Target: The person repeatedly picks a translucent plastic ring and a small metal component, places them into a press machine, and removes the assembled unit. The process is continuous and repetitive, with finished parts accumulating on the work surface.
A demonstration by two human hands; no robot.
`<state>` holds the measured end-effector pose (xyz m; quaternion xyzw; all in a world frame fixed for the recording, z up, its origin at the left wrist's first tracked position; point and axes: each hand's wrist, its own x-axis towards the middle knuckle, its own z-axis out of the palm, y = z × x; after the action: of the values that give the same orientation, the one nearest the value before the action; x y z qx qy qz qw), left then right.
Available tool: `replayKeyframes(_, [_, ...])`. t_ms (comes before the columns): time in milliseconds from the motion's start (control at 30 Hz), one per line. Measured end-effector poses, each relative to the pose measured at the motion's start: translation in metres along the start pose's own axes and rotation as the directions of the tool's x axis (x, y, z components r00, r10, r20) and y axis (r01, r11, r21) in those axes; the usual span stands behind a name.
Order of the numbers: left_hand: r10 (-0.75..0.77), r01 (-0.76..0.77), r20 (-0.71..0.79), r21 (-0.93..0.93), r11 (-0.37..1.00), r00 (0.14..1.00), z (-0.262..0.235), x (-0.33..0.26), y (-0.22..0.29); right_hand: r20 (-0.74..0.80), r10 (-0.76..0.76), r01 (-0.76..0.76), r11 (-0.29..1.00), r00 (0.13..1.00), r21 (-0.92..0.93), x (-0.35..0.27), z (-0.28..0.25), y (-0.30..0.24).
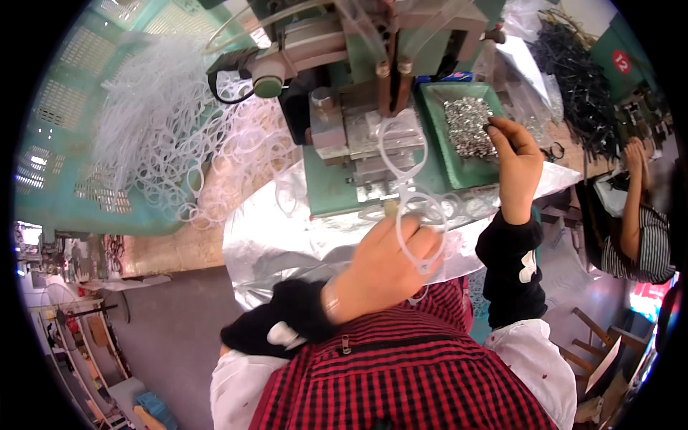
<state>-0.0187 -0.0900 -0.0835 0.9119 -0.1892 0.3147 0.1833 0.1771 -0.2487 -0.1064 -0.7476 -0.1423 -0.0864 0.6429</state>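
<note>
Green press [365, 107] up front; left hand [383, 265] curls its grip around clear plastic rings [412, 208], right hand [516, 165] reaches up, fingertips pinching metal bits in the tray [437, 136].

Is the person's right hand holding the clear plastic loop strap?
No, the right hand picks at small metal pieces in the green tray, while the left hand holds the clear loop strap.

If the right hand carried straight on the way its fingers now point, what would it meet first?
The right hand points up and left into the green tray, so it would most likely meet the heap of small silvery metal pieces first. Its fingertips seem to be touching them already, though depth is unclear.
</note>
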Motion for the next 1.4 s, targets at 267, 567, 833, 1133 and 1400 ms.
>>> replayKeyframes(267, [-0.202,0.220,0.106,-0.208,0.953,0.974,0.013,0.039,-0.006,-0.057,0.032,-0.030,0.999,0.998,0.036,-0.018,-0.032,-0.011])
replayKeyframes(567, [-0.904,0.717,-0.103,0.648,0.256,0.416,-0.068,-0.063,-0.154,0.276,-0.109,0.011,0.942,0.955,0.334,-0.009,0.082,-0.088])
replayKeyframes(833, [-0.896,0.818,-0.310,-0.388,0.423,0.317,-0.032,-0.083,-0.171,0.372,0.050,-0.276,0.762,0.927,0.586,-0.023,0.088,-0.117])
replayKeyframes(1133, [-0.054,-0.014,-0.509,-0.129,0.992,0.859,-0.083,0.016,-0.059,0.393,-0.116,-0.011,0.952,0.912,0.306,-0.026,0.058,-0.126])
replayKeyframes(1400, [0.384,-0.390,-0.269,0.033,0.920,0.883,-0.047,0.041,-0.064,-0.038,-0.128,0.130,0.991,0.991,0.034,0.008,-0.020,0.022])
